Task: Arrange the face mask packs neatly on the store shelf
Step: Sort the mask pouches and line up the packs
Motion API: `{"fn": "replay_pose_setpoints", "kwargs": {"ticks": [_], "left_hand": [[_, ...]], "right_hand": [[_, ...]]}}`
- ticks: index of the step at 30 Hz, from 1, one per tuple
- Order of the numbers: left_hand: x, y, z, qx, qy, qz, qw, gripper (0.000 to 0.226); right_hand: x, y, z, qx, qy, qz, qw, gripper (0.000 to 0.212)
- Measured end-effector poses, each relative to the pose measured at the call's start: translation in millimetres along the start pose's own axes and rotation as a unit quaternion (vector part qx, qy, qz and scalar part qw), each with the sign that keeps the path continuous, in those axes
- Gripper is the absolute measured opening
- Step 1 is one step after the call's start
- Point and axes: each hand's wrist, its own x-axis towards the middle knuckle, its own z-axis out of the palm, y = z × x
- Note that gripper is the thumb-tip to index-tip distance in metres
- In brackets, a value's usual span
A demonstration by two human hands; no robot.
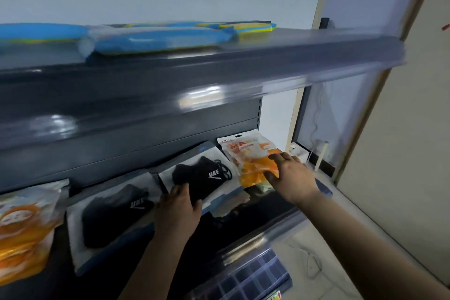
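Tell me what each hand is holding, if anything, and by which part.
The left hand grips the black mask pack at its near lower-left corner. The right hand lies flat on the orange mask pack, gripping nothing.

Place: a shop, at a display rack against a wall.
Shelves: dark metal shelves (170, 95) one above the other, each with a clear plastic strip along the front edge, as for price labels.
Upright: a slotted post (259, 114) at the back holds the shelves.
Goods: packed masks (202, 175) lie in a row, several of the same kind; orange packs (253, 161) have a hang hole on top.
Top shelf: blue packs (155, 39) lie flat.
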Motion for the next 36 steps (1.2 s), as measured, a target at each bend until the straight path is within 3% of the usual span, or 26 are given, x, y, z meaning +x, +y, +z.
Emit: {"fn": "replay_pose_setpoints", "kwargs": {"ticks": [6, 13, 18, 22, 25, 30, 33, 36], "left_hand": [[19.1, 15.5, 5.3, 0.006, 0.038, -0.064, 0.997, 0.06], [28.8, 31.4, 10.4, -0.006, 0.035, -0.214, 0.976, 0.076], [28.5, 41.1, 12.2, -0.07, 0.083, -0.289, 0.951, 0.08], [22.5, 51.1, 11.8, -0.117, 0.122, -0.307, 0.937, 0.082], [13.0, 54.8, 3.6, -0.215, 0.206, -0.278, 0.913, 0.079], [-18.3, 52.9, -6.4, -0.225, 0.335, -0.239, 0.883, 0.054], [-43.8, 49.5, -8.8, -0.322, 0.371, -0.264, 0.83, 0.066], [-71.4, 46.1, -11.7, -0.36, 0.413, -0.278, 0.789, 0.062]], "right_hand": [[49.9, 31.3, 7.0, 0.067, -0.052, 0.032, 0.996, 0.055], [99.1, 60.4, 17.7, 0.187, -0.123, 0.084, 0.971, 0.07], [110.7, 74.3, 21.6, 0.242, -0.185, 0.052, 0.951, 0.073], [111.8, 78.5, 21.6, 0.296, -0.151, 0.013, 0.943, 0.065], [110.9, 81.4, 21.9, 0.363, -0.125, -0.014, 0.923, 0.063], [109.7, 79.6, 26.3, 0.493, -0.12, -0.025, 0.861, 0.053], [105.5, 71.7, 28.5, 0.587, -0.131, -0.026, 0.799, 0.047], [95.0, 59.8, 29.6, 0.614, -0.133, -0.056, 0.776, 0.049]]}}
